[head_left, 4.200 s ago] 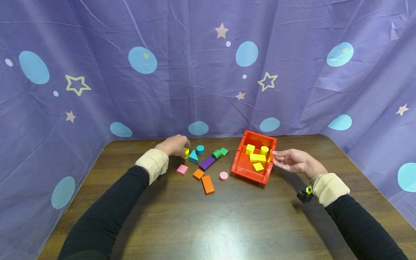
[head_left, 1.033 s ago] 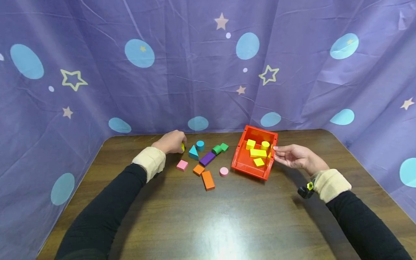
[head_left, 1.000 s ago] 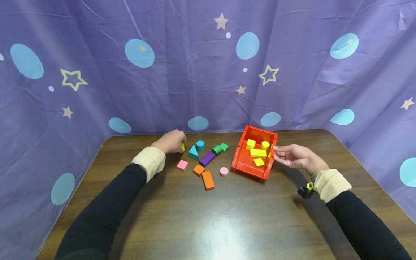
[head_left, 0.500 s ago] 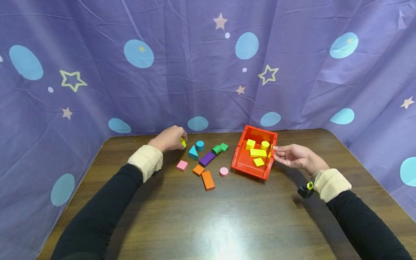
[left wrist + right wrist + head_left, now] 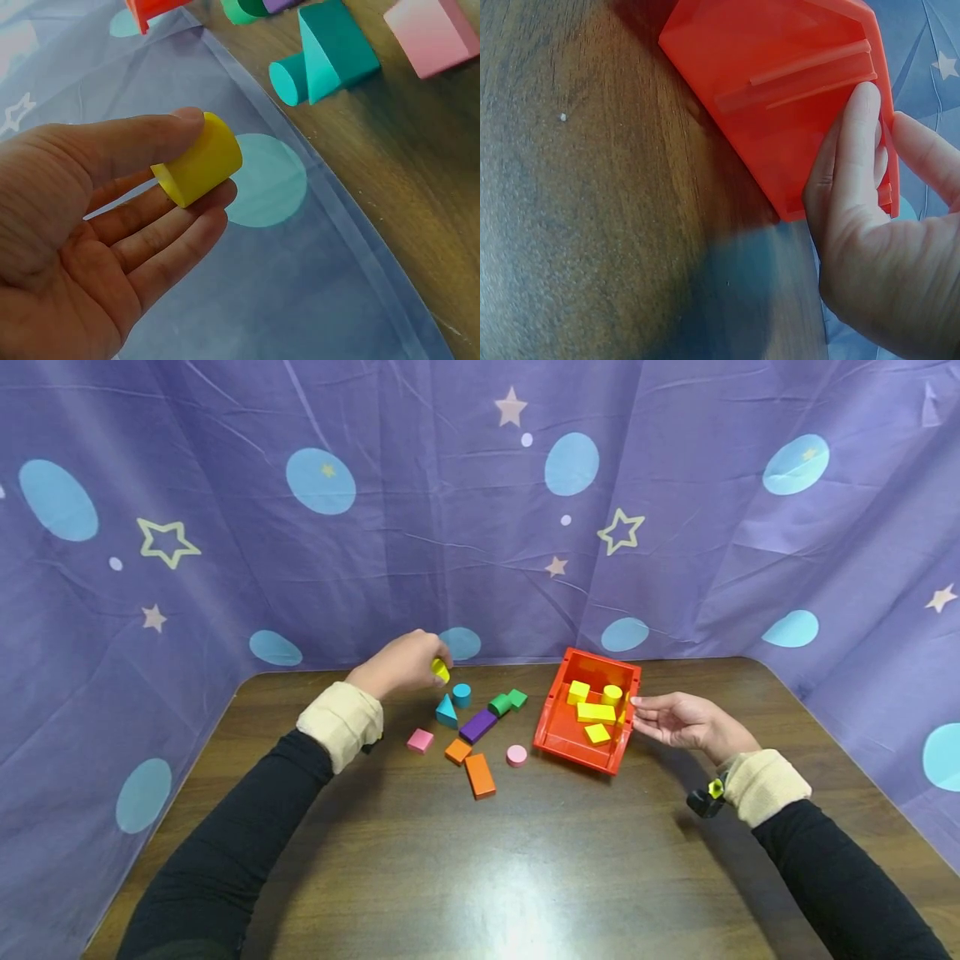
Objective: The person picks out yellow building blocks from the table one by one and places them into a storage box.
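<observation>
In the left wrist view my left hand (image 5: 97,202) pinches a yellow block (image 5: 206,161) with a rounded side between thumb and fingers. The head view has that left hand (image 5: 401,664) raised above the table's back edge, left of the red bin (image 5: 551,747). My right hand (image 5: 690,727) holds the bin's right wall. In the right wrist view its thumb is over the rim and its fingers (image 5: 855,142) lie along the outer side. Several yellow blocks sit in the bin, among them a long block (image 5: 596,713) and a cylinder (image 5: 611,695).
Loose blocks lie left of the bin: blue cylinder (image 5: 461,696), blue triangle (image 5: 446,712), green blocks (image 5: 500,706), purple block (image 5: 478,726), orange blocks (image 5: 480,777), pink square (image 5: 421,741) and pink round (image 5: 516,756). A purple curtain (image 5: 480,585) hangs behind the table.
My left hand has picked the yellow block off the table, lifted it, and moved slightly right with it. The right hand and the bin stay in place.
</observation>
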`<state>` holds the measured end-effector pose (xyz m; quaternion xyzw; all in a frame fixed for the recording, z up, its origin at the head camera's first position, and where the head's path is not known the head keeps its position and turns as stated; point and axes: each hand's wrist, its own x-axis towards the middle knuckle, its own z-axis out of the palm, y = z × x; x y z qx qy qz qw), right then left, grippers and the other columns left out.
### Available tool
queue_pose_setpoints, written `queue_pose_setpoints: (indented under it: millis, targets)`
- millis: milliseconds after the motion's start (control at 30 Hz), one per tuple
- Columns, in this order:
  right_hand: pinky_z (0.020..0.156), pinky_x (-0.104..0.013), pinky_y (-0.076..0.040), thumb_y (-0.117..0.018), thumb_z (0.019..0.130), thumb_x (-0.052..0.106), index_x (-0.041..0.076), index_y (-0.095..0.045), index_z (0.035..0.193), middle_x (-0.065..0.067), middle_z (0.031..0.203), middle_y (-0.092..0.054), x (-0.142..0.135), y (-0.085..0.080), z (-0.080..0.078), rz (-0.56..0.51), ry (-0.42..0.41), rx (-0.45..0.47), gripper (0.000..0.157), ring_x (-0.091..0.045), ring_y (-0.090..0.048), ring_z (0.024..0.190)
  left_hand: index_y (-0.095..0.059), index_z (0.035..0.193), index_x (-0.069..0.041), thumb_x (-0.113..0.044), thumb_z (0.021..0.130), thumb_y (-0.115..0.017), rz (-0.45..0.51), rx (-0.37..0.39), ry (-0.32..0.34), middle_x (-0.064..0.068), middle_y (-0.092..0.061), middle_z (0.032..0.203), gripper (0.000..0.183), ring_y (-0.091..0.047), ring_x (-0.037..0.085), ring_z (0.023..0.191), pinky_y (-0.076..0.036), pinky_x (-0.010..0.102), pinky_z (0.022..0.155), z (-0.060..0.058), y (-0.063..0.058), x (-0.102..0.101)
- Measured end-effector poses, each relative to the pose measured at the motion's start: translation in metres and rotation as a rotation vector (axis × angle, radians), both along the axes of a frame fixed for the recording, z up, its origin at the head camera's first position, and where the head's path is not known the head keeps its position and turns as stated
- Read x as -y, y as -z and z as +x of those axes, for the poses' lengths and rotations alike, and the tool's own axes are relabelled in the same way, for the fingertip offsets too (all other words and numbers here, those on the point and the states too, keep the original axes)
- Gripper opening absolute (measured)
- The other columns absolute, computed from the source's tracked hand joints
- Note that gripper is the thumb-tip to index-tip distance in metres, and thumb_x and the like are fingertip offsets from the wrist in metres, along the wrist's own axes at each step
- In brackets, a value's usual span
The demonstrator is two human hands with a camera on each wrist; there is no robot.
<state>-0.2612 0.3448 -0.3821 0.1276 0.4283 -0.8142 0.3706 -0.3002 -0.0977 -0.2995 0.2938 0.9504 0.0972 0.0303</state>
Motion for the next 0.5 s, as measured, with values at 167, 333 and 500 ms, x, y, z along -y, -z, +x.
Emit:
queue_pose_setpoints:
  millis: [167, 333, 500]
  targets:
    - [0.091, -0.026, -0.058, -0.046, 0.107, 0.009, 0.001, -0.074, 0.097, -0.01, 0.098, -0.075, 0.0, 0.0, 0.0, 0.003, 0.011, 0.008, 0.03, -0.019, -0.072, 0.092, -0.077, 0.11, -0.003, -0.007, 0.085, -0.075, -0.012, -0.016, 0.011, 0.012, -0.076, 0.107, 0.026, -0.066, 0.024, 0.091, -0.056, 0.036, 0.079, 0.003, -0.003, -0.004]
    - [0.092, -0.026, -0.058, -0.046, 0.107, 0.009, 0.002, -0.074, 0.097, -0.01, 0.098, -0.075, 0.0, 0.0, 0.0, 0.001, -0.001, 0.009, 0.03, -0.019, -0.071, 0.092, -0.077, 0.109, -0.003, -0.008, 0.085, -0.075, -0.017, -0.023, 0.022, 0.011, -0.076, 0.106, 0.025, -0.066, 0.024, 0.089, -0.056, 0.035, 0.077, 0.006, -0.009, -0.009]
    - [0.091, -0.026, -0.058, -0.046, 0.107, 0.009, 0.001, -0.073, 0.097, -0.01, 0.097, -0.075, 0.001, 0.0, 0.0, 0.0, 0.007, 0.013, 0.03, -0.019, -0.072, 0.091, -0.077, 0.108, -0.004, -0.009, 0.085, -0.076, -0.019, -0.031, 0.043, 0.012, -0.076, 0.105, 0.024, -0.067, 0.024, 0.089, -0.056, 0.036, 0.077, 0.009, -0.014, -0.015]
